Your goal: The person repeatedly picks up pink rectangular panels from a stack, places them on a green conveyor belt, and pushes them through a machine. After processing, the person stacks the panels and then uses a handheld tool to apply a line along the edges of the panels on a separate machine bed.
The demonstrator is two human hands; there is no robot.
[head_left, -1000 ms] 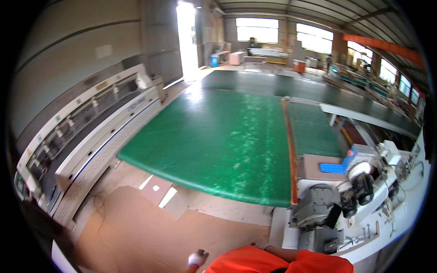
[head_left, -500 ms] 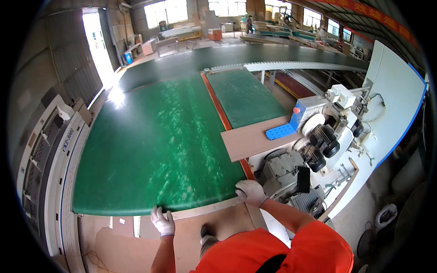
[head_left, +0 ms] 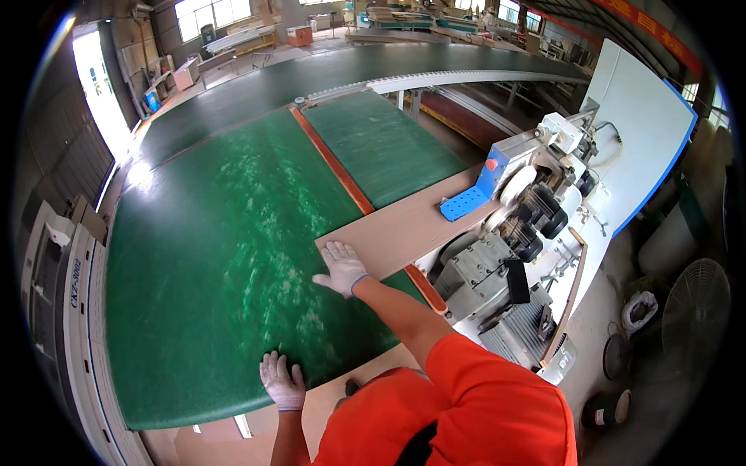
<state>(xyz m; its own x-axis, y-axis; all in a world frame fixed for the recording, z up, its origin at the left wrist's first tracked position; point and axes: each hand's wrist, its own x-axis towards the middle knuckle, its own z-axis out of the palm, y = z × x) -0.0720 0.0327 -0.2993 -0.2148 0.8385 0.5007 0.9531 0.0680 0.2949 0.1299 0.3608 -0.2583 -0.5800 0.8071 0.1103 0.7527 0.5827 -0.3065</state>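
A flat brown board (head_left: 404,225) comes out of the machine at the right and lies out over the green conveyor belt (head_left: 194,256). Gloved in white, my right hand (head_left: 342,270) rests on the board's near left corner, fingers spread, not gripping it. My left hand (head_left: 282,380), also in a white glove, lies open with its fingers on the belt by the near edge. Over the board sits a perforated blue plate (head_left: 465,203) fixed to the machine (head_left: 521,186). The board's right end is hidden inside the machine.
An orange strip (head_left: 334,163) splits the big belt from a smaller green belt (head_left: 381,144). Motors (head_left: 536,221) and a metal gearbox (head_left: 474,264) crowd the right side. A white machine housing (head_left: 78,311) borders the left. A standing fan (head_left: 695,303) is at far right.
The board has slid left out of the machine, farther over the belt. My right hand has moved from the belt's near edge onto its corner. My left hand has shifted farther onto the belt.
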